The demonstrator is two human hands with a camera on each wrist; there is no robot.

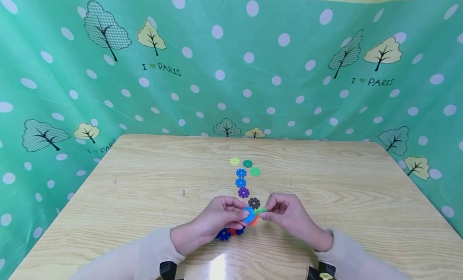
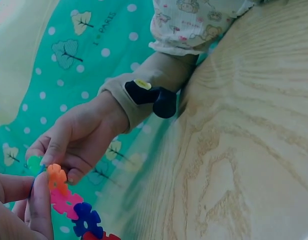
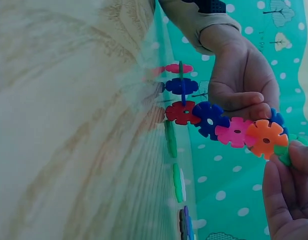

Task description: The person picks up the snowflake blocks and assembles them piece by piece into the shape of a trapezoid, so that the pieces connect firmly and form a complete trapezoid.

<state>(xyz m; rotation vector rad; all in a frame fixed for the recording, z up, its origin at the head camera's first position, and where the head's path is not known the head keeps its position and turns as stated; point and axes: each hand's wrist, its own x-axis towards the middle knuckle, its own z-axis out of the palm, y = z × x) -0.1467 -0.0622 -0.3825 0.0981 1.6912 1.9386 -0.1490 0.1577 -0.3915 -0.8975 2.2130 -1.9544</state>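
Observation:
Over the near middle of the table, my left hand (image 1: 226, 212) pinches a light blue notched plastic disc (image 1: 248, 215) between thumb and fingers. Opposite it, my right hand (image 1: 289, 215) pinches a green notched disc (image 1: 260, 211), which meets the blue one and an orange disc (image 3: 266, 140). From the orange disc runs a chain of interlocked discs: a pink disc (image 3: 237, 132), a dark blue disc (image 3: 210, 120) and a red disc (image 3: 183, 113), then more blue and pink ones. In the head view, my left hand hides part of this chain.
Ahead of the hands, loose discs lie in a rough line: black (image 1: 254, 203), purple (image 1: 244, 192), two blue (image 1: 240, 182), light green (image 1: 255, 171), dark green (image 1: 247, 163) and yellow-green (image 1: 234, 161). A green dotted curtain (image 1: 202, 71) hangs behind the wooden table (image 1: 144, 183).

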